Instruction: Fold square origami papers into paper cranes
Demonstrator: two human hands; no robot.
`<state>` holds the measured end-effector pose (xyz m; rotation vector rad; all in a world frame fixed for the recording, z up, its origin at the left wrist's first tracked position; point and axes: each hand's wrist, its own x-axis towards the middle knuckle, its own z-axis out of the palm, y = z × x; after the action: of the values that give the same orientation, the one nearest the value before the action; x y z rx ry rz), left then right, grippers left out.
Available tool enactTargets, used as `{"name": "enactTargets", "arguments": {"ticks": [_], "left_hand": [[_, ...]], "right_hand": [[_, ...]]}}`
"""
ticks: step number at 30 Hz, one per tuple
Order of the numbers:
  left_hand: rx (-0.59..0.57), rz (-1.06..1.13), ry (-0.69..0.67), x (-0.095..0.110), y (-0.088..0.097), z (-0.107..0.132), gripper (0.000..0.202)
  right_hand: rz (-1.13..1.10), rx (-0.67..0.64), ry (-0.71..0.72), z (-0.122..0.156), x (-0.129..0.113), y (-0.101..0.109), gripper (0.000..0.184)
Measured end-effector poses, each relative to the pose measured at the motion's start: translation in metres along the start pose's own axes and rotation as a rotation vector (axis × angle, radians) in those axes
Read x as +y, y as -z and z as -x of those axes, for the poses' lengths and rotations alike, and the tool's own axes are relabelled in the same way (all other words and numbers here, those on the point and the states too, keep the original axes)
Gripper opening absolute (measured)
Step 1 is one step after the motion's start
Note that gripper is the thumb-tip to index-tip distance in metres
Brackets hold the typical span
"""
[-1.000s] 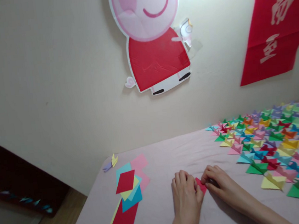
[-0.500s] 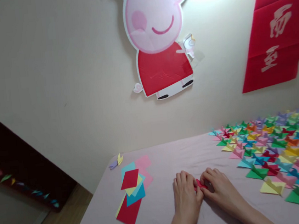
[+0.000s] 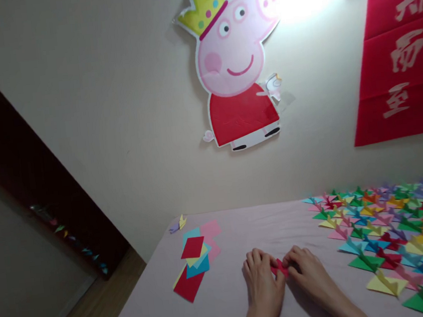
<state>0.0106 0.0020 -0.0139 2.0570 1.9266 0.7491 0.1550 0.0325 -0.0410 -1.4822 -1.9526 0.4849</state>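
Note:
A small piece of folded red paper (image 3: 281,268) lies at the near middle of the cloth-covered table, between my two hands. My left hand (image 3: 260,277) is closed on its left side, with thumb and fingertips pressed to it. From the right, my right hand (image 3: 307,271) pinches the other side between thumb and fingers. Part of the paper is hidden under the fingertips, so its exact fold cannot be made out. Left of my hands is a loose pile of coloured paper sheets (image 3: 193,248) in red, blue, yellow and pink.
Many folded paper cranes (image 3: 387,286) stand in rows across the table's right side. Two more, a yellow crane (image 3: 182,222) and a purple one, sit at the far left corner. Behind is a wall with a pig cutout (image 3: 244,109) and a red banner (image 3: 395,73).
The camera view has tilted upward and shifted. My hands are slightly farther apart, and more of the red paper shows between them. Both still hold it.

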Motion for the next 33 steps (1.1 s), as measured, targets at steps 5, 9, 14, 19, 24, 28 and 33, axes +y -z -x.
{"name": "enactTargets", "arguments": {"ticks": [5,9,14,19,24,28,33], "left_hand": [[0.041,-0.002,0.065,0.004,-0.008,0.002,0.007],[0.020,0.052,0.095,0.000,-0.011,-0.003,0.019],[-0.044,0.063,0.109,-0.009,-0.011,-0.007,0.031],[-0.010,0.140,0.036,-0.014,-0.011,-0.005,0.035],[0.014,0.230,-0.037,-0.013,-0.007,0.004,0.019],[-0.058,0.184,-0.070,-0.011,-0.005,0.006,0.016],[-0.043,0.228,-0.055,-0.011,-0.006,0.004,0.017]], "right_hand": [[0.020,0.018,0.052,0.003,0.003,-0.002,0.014],[0.008,0.004,0.057,0.002,0.007,-0.003,0.016],[0.003,-0.022,0.031,0.000,0.008,0.000,0.017],[0.015,-0.055,0.019,-0.004,0.006,0.003,0.018],[-0.030,-0.091,-0.009,-0.006,0.004,0.007,0.013],[-0.095,-0.128,0.018,-0.004,0.003,0.012,0.013],[-0.104,-0.073,0.037,0.002,0.004,0.010,0.014]]}}
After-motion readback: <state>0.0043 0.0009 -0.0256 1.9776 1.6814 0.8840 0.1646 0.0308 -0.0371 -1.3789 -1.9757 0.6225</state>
